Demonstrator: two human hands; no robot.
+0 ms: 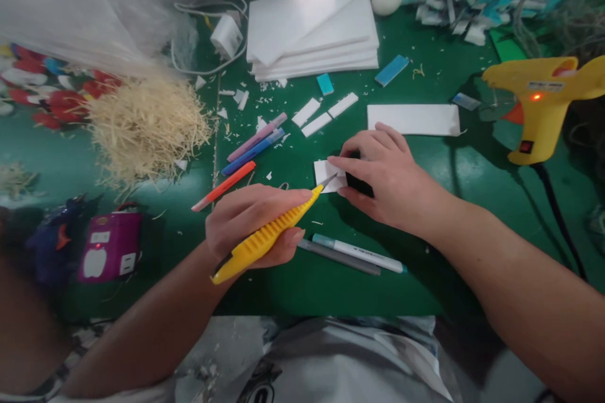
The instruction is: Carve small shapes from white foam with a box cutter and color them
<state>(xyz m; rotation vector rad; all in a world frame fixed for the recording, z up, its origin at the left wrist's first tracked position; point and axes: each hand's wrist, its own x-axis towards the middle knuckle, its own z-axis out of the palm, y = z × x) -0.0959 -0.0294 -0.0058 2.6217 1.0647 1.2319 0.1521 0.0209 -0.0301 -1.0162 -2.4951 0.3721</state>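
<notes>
At the middle of the frame we see a small white piece (325, 171) lying flat on the green counter (425, 264). Its right edge is tucked under a black block (358, 184). Our right hand (382, 179) comes in from the right and bears down on both, fingers curled about the block and fingertips touching the piece.

Our left hand (246, 215) sits just lower left of the piece, clenched round a yellow knife (265, 236). The knife's long axis runs from lower left up to upper right, and its blade tip meets the piece's lower right corner, close beside the block. So the piece lies up and right of the left hand and straight left of the right hand. The right hand is the nearer, since it is already on the piece.

Just below the hands lie two pens (352, 253), side by side. Above the right hand rests a white strip (413, 119). Three markers (255, 145) lie aslant at centre left, near a heap of straw (146, 123). A stack of white sheets (314, 28) fills the upper middle, and a yellow glue gun (543, 101) stands at the right edge.
</notes>
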